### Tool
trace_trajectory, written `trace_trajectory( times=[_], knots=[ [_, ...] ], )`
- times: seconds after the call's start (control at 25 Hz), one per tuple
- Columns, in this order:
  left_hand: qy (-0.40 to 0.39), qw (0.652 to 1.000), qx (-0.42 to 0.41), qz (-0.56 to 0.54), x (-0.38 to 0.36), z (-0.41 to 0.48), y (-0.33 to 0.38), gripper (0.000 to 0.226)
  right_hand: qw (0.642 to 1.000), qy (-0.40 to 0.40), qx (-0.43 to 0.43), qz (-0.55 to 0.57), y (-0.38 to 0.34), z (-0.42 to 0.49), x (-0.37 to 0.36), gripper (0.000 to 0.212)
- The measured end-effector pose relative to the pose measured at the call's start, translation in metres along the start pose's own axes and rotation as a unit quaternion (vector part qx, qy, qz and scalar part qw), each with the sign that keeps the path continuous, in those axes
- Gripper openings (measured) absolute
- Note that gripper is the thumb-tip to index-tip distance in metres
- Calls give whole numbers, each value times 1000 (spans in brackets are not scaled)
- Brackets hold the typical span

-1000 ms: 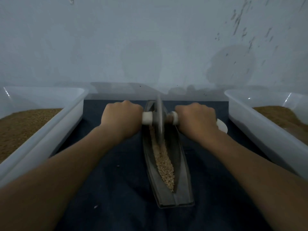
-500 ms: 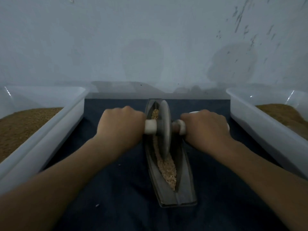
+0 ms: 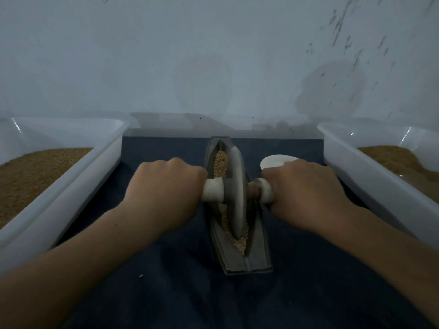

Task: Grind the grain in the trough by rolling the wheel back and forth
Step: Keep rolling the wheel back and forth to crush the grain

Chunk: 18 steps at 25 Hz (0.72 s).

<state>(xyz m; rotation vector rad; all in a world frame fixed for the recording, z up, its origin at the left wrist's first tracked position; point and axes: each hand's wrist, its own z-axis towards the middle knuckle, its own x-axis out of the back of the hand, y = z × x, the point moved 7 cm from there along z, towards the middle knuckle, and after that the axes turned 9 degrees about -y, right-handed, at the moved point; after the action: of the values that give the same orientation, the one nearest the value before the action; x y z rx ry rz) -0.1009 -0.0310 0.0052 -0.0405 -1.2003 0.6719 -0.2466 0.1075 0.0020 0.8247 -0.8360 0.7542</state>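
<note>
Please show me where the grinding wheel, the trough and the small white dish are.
grinding wheel [image 3: 237, 193], head view, the middle of its disc face.
trough [image 3: 247, 265], head view, its bare near end.
small white dish [image 3: 273, 161], head view, the part of its top that shows.

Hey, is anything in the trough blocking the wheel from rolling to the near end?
Nothing visible does. Only grain lies ahead of the wheel in the trough. The white round object sits outside it, beyond the right hand.
</note>
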Motion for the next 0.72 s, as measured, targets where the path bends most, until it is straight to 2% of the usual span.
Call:
trace_trajectory(
  times=[0.08, 0.16, 0.24, 0.32, 0.4, 0.44, 0.56, 0.64, 0.72],
  knots=[
    [-34, 999, 25, 5, -13, 15, -3, 35, 1000, -23, -10, 1, 3, 14, -11, 51],
    [-64, 996, 65, -23, -33, 46, -13, 10, 997, -55, -38, 33, 5, 50, -27, 28],
    [-104, 989, 86, -55, -43, 73, -23, 8, 994, -89, -52, 41, 4, 87, -31, 9],
    [-105, 988, 96, -64, -43, 80, -25, 10, 992, -106, -48, 44, 4, 101, -34, 7],
    [-90, 990, 88, -58, -37, 61, -20, 4, 995, -88, -22, 50, 3, 80, -26, 14],
    [-70, 993, 77, -54, -34, 45, -17, 9, 997, -67, -5, 44, 1, 61, -22, 21],
    [4, 1000, 0, -20, -8, 1, -4, 45, 999, -13, 22, 20, -4, 10, -6, 54],
    [17, 999, -18, -23, 0, 8, -3, 51, 1000, -19, 10, 6, 1, 1, -11, 55],
    [-43, 999, 15, -3, -16, 24, -4, 32, 998, -47, -20, 29, 5, 19, -24, 43]
  ],
)
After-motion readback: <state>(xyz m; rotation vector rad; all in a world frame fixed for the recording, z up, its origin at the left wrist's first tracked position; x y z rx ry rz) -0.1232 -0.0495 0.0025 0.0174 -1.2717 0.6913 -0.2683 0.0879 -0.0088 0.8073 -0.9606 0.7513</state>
